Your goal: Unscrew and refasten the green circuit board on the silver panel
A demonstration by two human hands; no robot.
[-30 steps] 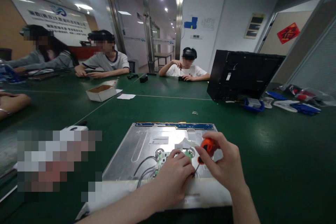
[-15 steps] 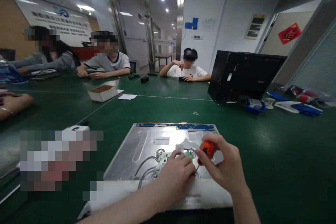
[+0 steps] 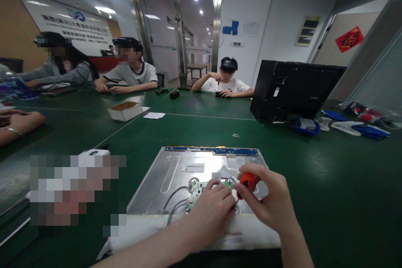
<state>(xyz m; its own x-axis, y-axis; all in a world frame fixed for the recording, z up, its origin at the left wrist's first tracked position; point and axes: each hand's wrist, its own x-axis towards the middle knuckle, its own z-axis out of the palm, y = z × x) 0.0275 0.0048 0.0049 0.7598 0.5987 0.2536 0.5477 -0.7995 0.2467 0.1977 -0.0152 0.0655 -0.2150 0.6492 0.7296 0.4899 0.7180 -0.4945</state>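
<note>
A silvery metal display panel (image 3: 150,190) lies flat in front of me, with a narrow blue circuit strip (image 3: 245,152) along its far edge. On its middle sits a green circuit board (image 3: 196,189), partly covered by my left hand (image 3: 212,207). That hand is closed over the board's near right part, fingers curled and their tips hidden beside the screwdriver shaft. My right hand (image 3: 272,194) pinches the orange and black handle of a screwdriver (image 3: 248,180). Its shaft slants down to the left, and the tip is hidden by my left fingers. Dark cables (image 3: 174,194) run from the board's left side.
A black monitor (image 3: 295,90) stands at the back right, near a blue tray (image 3: 307,127) and blue-and-white items (image 3: 361,129). An open white box (image 3: 125,111) is at back left. Several people sit around the green table (image 3: 329,184); one person's hand (image 3: 27,122) rests at left.
The view has shifted slightly, moving everything a little to the right. Both hands keep their places on the panel, and the orange handle looks slightly turned between my right fingers.
</note>
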